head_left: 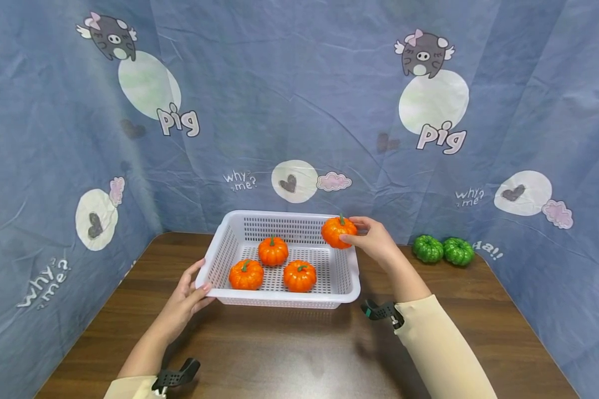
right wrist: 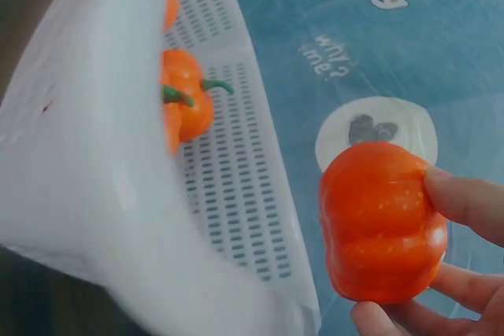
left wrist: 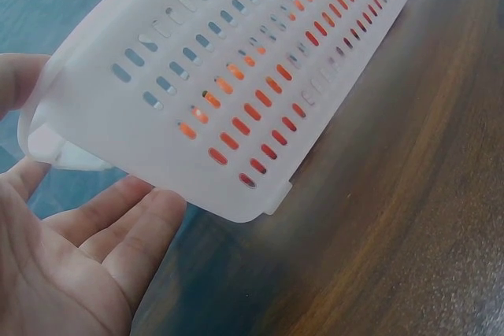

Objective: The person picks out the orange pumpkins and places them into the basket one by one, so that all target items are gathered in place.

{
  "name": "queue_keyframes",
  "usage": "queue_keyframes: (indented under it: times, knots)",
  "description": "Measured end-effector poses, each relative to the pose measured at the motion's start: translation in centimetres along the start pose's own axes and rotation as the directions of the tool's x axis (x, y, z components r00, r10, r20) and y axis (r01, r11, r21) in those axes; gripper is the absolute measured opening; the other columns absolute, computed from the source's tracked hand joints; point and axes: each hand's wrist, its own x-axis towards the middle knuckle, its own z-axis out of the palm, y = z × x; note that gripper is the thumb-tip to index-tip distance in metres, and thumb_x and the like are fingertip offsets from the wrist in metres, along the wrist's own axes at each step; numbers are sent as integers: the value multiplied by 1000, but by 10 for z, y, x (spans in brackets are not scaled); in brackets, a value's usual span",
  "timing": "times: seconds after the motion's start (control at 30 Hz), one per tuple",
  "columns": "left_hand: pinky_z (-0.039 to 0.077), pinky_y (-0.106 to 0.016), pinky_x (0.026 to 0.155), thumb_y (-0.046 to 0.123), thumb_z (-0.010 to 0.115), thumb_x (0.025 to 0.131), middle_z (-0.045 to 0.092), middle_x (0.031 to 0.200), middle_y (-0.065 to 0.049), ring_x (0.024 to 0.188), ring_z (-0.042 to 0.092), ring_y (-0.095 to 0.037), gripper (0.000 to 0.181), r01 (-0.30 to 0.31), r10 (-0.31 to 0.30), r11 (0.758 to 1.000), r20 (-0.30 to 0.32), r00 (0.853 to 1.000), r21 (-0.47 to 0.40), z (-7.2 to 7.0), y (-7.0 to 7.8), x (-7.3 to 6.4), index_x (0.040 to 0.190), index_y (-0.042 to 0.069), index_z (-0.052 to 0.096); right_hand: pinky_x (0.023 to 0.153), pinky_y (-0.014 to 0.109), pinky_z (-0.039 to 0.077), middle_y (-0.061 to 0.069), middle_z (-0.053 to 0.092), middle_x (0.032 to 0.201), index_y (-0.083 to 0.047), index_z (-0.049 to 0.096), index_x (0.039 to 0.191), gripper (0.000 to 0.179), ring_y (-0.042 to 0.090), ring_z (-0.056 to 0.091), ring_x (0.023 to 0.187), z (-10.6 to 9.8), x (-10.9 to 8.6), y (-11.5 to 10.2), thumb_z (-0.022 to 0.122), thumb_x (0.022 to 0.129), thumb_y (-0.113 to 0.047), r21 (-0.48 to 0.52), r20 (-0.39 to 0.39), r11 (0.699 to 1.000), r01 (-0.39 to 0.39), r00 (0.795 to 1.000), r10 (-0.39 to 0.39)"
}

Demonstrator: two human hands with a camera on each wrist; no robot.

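Note:
A white plastic basket (head_left: 279, 302) with slotted sides holds three small orange pumpkins, among them one (head_left: 273, 251) near its middle. My left hand (head_left: 187, 296) grips the basket's left front corner, thumb over the rim and fingers below it; the left wrist view shows those fingers (left wrist: 130, 234) against the underside of the corner. Between thumb and fingers my right hand (head_left: 374, 238) pinches another orange pumpkin (head_left: 335, 233), held over the basket's right back corner. Seen from the right wrist, this pumpkin (right wrist: 383, 222) is beyond the basket wall, its stem out of sight.
Two green pumpkins (head_left: 427, 249) sit side by side at the table's back right, by the cloth. Blue cloth (head_left: 289, 100) with printed pigs hangs behind and along both sides. The brown wooden table (head_left: 279, 354) extends in front of the basket.

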Motion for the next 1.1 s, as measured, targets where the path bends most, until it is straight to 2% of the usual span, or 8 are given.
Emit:
queue_keyframes:
  times: [0.5, 0.9, 1.1]
  knots:
    - [51, -22, 92, 13, 51, 104, 30, 148, -35, 110, 58, -5, 67, 12, -12, 1000, -1, 1000, 3, 1, 1, 0, 158, 16, 10, 102, 49, 48, 24, 51, 139, -2, 53, 139, 63, 38, 54, 120, 17, 24, -4, 79, 87, -25, -74, 64, 995, -70, 995, 75]
    - [51, -22, 92, 12, 50, 105, 29, 148, -37, 112, 59, -6, 66, -2, 2, 1000, 7, 1000, 2, 0, 1, 2, 158, 15, 10, 97, 43, 52, 22, 59, 129, 1, 55, 135, 57, 32, 60, 111, 36, 38, -11, 78, 87, -18, -55, 116, 992, -113, 986, 118]
    - [51, -24, 93, 12, 50, 104, 30, 148, -36, 113, 59, -9, 66, 0, 0, 1000, 2, 1000, -1, -1, 0, 1, 158, 15, 11, 95, 42, 53, 22, 59, 130, 1, 57, 133, 57, 32, 61, 111, 47, 47, -11, 79, 86, -20, -130, 126, 984, -122, 982, 138]
